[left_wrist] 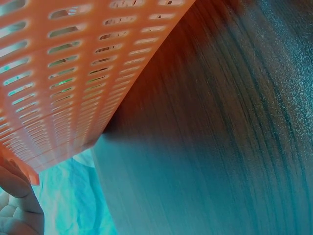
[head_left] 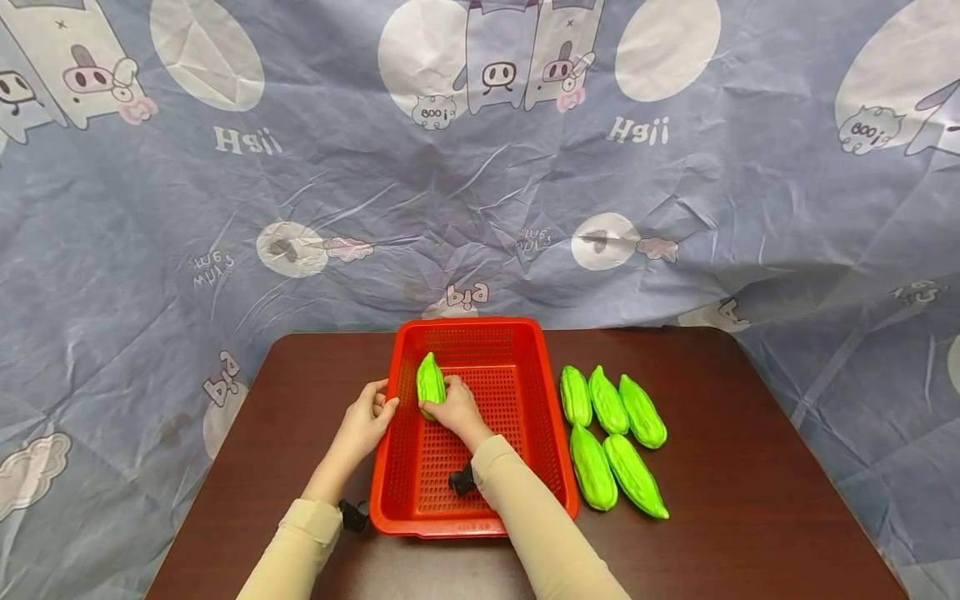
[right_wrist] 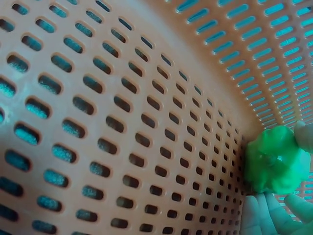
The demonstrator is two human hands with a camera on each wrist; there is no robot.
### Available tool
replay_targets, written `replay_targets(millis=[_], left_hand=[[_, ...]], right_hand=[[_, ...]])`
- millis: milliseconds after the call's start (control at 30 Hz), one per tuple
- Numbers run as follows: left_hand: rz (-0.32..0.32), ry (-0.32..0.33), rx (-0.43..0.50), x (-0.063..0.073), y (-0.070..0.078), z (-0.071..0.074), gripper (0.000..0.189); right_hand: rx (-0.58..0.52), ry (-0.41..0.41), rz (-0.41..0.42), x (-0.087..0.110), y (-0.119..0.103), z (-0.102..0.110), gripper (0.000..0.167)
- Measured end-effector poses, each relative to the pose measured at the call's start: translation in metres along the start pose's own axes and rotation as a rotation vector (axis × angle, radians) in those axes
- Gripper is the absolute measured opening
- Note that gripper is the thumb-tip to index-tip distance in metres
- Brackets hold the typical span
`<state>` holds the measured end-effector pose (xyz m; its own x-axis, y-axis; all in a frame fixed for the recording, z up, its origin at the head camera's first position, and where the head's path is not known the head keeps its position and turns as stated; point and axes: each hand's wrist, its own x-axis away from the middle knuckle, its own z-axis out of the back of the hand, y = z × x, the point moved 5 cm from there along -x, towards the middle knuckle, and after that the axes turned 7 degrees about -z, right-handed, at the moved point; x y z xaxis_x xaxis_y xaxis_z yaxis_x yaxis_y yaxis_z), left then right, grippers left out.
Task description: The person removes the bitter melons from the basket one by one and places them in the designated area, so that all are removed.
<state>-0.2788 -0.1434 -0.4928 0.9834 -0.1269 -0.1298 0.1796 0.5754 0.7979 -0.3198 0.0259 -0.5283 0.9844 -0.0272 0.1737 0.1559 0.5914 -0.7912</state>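
Observation:
A red perforated plastic basket point(head_left: 450, 527) stands on the table. My left hand point(head_left: 367, 417) grips its left rim, fingers on the outer side; the left wrist view shows the slotted wall point(left_wrist: 73, 93) with the hand point(left_wrist: 22, 203) at its far edge. Inside the basket, toward the back left, my right hand point(head_left: 459, 410) holds a bright green, ridged bitter gourd point(head_left: 430, 382) between thumb and fingers, pointed end away from me. From the right wrist the gourd point(right_wrist: 273, 164) appears end-on, close over the holed bottom, with fingers point(right_wrist: 274, 215) below it and the thumb above.
Several more green bitter gourds point(head_left: 592, 467) lie in two rows on the brown table point(head_left: 750, 500), just right of the basket. Behind the table's far edge hangs a wrinkled grey-blue cloth point(head_left: 480, 208) with cartoon prints.

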Motion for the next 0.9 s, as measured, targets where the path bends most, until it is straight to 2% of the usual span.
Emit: replay_targets(millis=[300,567,833,900], left_hand=[[0.005,-0.012,0.003,0.001,0.000,-0.001,0.047],[-0.006,-0.009,-0.010,0.001,-0.001,-0.001,0.047],[0.019,-0.024,-0.009,0.000,0.000,0.000,0.048],[0.011,-0.025,-0.012,0.000,0.001,0.000,0.048]], right_hand=[[-0.009,-0.013,-0.064,0.001,0.000,0.000,0.063],[-0.020,0.008,-0.009,0.001,-0.008,0.007,0.062],[-0.064,-0.037,-0.025,0.002,-0.014,0.019,0.064],[-0.061,-0.026,0.014,0.004,-0.017,0.025,0.063]])
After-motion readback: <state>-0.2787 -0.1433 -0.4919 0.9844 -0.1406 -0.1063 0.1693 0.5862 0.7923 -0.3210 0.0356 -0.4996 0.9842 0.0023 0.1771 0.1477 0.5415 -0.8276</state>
